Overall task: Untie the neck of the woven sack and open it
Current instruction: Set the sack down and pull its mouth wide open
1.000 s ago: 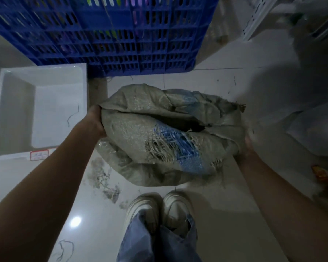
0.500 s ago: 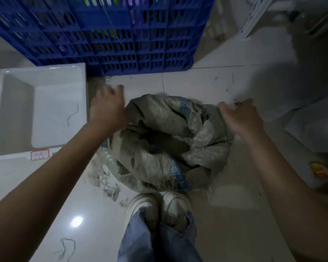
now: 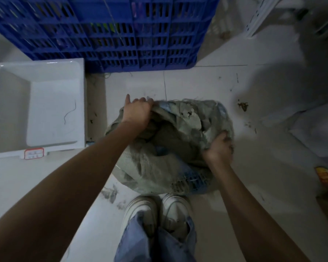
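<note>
The grey woven sack [image 3: 159, 167] sits on the tiled floor [image 3: 254, 167] just in front of the person's shoes [image 3: 159, 212], its mouth gaping and crumpled. The left hand [image 3: 137, 112] is closed on the far left rim of the sack; the right hand [image 3: 219, 148] is closed on the right rim. A white tray [image 3: 80, 103] lies to the left, a blue crate [image 3: 102, 29] beyond.

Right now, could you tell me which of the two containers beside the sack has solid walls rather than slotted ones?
The white tub, left of the woven sack, has smooth solid walls. The blue crate beyond it has slotted lattice walls.
</note>
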Demonstrator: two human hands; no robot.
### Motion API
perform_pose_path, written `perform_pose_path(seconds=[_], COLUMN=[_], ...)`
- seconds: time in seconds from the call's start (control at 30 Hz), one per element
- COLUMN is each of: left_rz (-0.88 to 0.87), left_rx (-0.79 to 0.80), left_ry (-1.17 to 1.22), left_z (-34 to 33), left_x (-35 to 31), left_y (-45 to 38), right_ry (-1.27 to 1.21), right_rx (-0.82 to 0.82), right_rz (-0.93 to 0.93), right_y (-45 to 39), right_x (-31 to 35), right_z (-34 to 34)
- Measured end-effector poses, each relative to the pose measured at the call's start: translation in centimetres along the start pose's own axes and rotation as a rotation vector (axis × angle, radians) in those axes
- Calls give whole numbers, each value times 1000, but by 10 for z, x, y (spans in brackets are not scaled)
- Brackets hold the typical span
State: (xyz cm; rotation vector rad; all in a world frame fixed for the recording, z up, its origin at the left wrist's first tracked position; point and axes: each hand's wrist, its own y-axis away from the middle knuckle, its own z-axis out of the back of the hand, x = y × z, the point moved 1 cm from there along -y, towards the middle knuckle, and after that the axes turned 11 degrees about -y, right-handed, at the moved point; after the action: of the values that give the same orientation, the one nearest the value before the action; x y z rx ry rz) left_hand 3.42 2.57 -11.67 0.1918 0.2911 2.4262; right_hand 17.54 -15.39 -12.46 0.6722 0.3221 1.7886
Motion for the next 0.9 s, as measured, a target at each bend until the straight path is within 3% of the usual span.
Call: perform_pose_path(seconds=[0.1,0.17,0.27,0.37,0.53,0.63,0.7,0.9], left_rz=[196,293,398,381,442,440,441,463], left_rx=[-18,-10,-22,36,343,476,505,467], left_ry=[447,742,1017,1256,1563,1657,1642,1384], left_z=[8,16,28,35,34,22,9,10], left_x=[12,18,29,44,57,57,54,44], left_y=[-6,-10,-14,-17,-25,-29,-29,-26], right_ry=[-202,-484,-863,-965,-1082,-1171,-1207,-1247], right_rx=[-5,14,120,269,413,545,571,535], right_rz=[183,256,217,174,-15,-146,-128,-200], right_y=[-9,-16,-21,-29,-44,-41,-41,-45], right_x=[8,15,24,31,32,17,11,16], right_z=[12,23,45,60,57,41,28,9])
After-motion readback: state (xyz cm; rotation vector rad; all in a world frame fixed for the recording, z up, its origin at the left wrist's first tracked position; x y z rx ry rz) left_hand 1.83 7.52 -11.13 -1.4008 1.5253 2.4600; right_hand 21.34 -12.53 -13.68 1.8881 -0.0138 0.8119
